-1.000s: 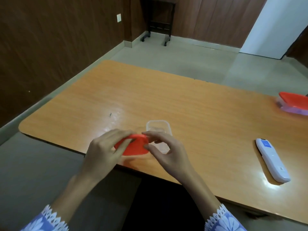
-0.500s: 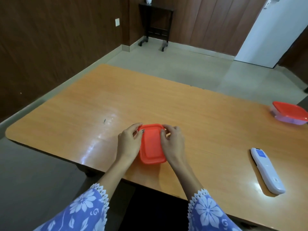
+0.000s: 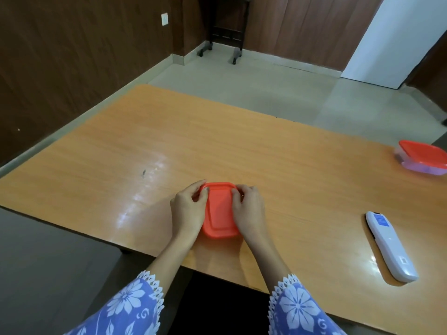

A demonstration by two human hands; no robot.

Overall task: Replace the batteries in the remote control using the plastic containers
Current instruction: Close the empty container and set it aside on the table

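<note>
We see the left hand and right hand pressed against opposite sides of one red-lidded container on the table, fingers curled over its lid. Rightward lie one remote and a second container.

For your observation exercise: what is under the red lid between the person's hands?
The red lid covers whatever it sits on; left hand and right hand hide its sides. Any container or contents beneath cannot be seen. Only the table shows around it.
</note>
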